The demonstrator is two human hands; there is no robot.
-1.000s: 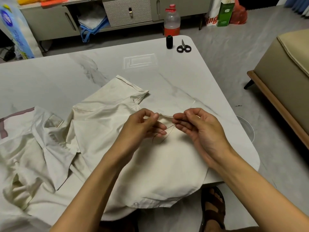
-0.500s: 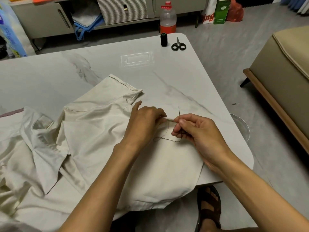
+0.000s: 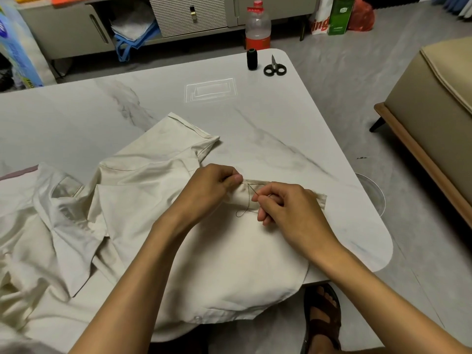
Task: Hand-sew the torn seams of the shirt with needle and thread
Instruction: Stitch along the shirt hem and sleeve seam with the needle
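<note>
Shirt (image 3: 178, 251): cream, crumpled, spread over near side of white marble-look table (image 3: 127, 111), hem hanging off the front edge. One sleeve pokes toward table centre. A folded seam strip runs L-R along the shirt's far-right edge, betw both hands.

L hand (image 3: 212, 190): fingers curled, thumb on top, pinches the left end of that strip. Fabric lies flat betw the hands.

R hand (image 3: 288, 213): fingers curled, thumb + index tips pinch dark thread (image 3: 242, 212) right on the strip, near the L thumb. From the pinch pt the thread goes up to the strip's top edge, then back down into a loose loop lying on the shirt just below the strip. Needle: too thin to make out, can't tell if it's in the pinch.

Other stuff:
- black spool (image 3: 251, 59) upright at far-right table corner
- small black-handled scissors (image 3: 274, 69) just beside it on the right, not touching, blades closed
- both well apart from shirt
- plastic bottle (image 3: 258, 26) w/ red cap on floor behind table
- grey cabinet (image 3: 189, 16) at the back, green box (image 3: 341, 15) to its right
- beige sofa (image 3: 434, 111) w/ wood base on the right
- sandalled foot (image 3: 322, 318) on floor by table's near edge
</note>
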